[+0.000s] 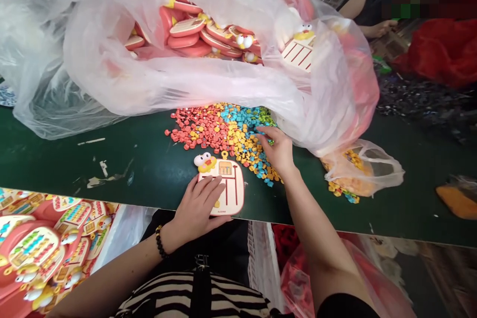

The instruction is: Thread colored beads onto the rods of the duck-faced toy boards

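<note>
The left hand (pixel 197 206) lies flat on a pink-and-cream duck-shaped toy board (pixel 227 191) at the table's near edge, its fingers (pixel 214 188) open and stretched across the board without gripping it. The board sits directly under those fingers, with its duck head poking out to the left of them. The right hand (pixel 276 151) rests just beside the board, with its spread fingers (pixel 266 134) touching a heap of small colored pieces (pixel 219 134) in the middle of the frame; nothing is clearly pinched. A large clear plastic bag (pixel 223 92) full of pink boards lies above the heap on a green table (pixel 122 169). Finished boards (pixel 37 251) are stacked at lower left. A co-worker's hand (pixel 380 28) shows at upper right.
</note>
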`<control>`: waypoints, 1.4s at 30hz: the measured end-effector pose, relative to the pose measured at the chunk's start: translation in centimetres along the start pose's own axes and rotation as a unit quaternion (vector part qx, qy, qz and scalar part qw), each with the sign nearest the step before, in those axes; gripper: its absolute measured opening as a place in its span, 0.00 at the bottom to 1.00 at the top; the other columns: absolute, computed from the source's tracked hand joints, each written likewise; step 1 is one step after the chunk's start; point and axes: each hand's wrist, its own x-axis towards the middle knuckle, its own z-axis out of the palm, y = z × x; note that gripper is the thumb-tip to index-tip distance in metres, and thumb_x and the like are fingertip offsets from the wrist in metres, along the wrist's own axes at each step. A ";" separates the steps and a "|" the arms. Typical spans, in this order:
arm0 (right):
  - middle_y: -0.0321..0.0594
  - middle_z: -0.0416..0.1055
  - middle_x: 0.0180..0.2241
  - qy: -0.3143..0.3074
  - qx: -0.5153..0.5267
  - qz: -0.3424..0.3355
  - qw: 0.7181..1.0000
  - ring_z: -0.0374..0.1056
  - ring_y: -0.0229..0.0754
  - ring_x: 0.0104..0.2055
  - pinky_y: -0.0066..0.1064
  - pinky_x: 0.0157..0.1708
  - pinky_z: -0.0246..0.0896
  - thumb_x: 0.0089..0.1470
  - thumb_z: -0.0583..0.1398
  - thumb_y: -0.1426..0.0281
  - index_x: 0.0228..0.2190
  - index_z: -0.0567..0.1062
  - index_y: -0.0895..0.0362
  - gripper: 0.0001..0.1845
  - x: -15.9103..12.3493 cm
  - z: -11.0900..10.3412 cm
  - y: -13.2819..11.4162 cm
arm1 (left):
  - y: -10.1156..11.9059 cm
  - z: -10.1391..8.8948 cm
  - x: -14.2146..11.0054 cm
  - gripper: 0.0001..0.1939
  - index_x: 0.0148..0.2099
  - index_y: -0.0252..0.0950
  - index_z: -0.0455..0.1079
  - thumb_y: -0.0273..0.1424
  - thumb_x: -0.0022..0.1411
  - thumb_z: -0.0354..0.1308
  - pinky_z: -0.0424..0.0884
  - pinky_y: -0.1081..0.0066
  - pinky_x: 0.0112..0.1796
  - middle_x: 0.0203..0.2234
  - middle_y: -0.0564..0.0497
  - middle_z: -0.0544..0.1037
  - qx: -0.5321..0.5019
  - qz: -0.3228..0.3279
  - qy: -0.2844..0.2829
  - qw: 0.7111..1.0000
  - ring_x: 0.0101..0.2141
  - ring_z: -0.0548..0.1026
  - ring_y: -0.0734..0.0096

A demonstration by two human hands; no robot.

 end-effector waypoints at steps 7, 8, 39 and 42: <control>0.44 0.77 0.35 -0.057 -0.063 -0.069 0.994 0.70 0.46 0.38 0.36 0.39 0.64 0.59 0.56 0.70 0.37 0.77 0.56 0.10 -5.9 1.6 -3.1 | -0.4 0.1 0.0 0.50 0.68 0.33 0.39 0.48 0.55 0.62 0.61 0.51 0.58 0.57 0.36 0.66 -0.077 -0.041 0.018 0.996 0.58 0.65 0.51; 0.45 0.76 0.36 -0.054 -0.096 -0.072 0.991 0.69 0.46 0.38 0.37 0.39 0.63 0.59 0.55 0.71 0.37 0.77 0.56 0.10 -6.1 2.1 -3.4 | -0.5 0.1 0.1 0.51 0.68 0.34 0.39 0.47 0.53 0.64 0.62 0.51 0.57 0.57 0.37 0.66 -0.088 -0.046 0.018 0.995 0.57 0.65 0.50; 0.44 0.74 0.50 0.008 -0.029 -0.078 0.996 0.66 0.48 0.51 0.44 0.50 0.67 0.61 0.52 0.74 0.54 0.71 0.54 0.21 -11.5 3.5 -7.0 | -0.3 0.2 0.2 0.45 0.66 0.34 0.45 0.49 0.56 0.60 0.61 0.51 0.58 0.55 0.38 0.68 -0.071 -0.045 0.006 0.996 0.56 0.67 0.52; 0.44 0.71 0.53 0.015 0.020 -0.059 0.998 0.65 0.47 0.54 0.43 0.52 0.67 0.62 0.50 0.75 0.61 0.61 0.53 0.27 -12.7 4.2 -8.2 | -0.4 0.3 0.2 0.45 0.67 0.37 0.43 0.47 0.57 0.60 0.64 0.52 0.57 0.55 0.39 0.69 -0.076 -0.043 0.023 0.996 0.56 0.68 0.53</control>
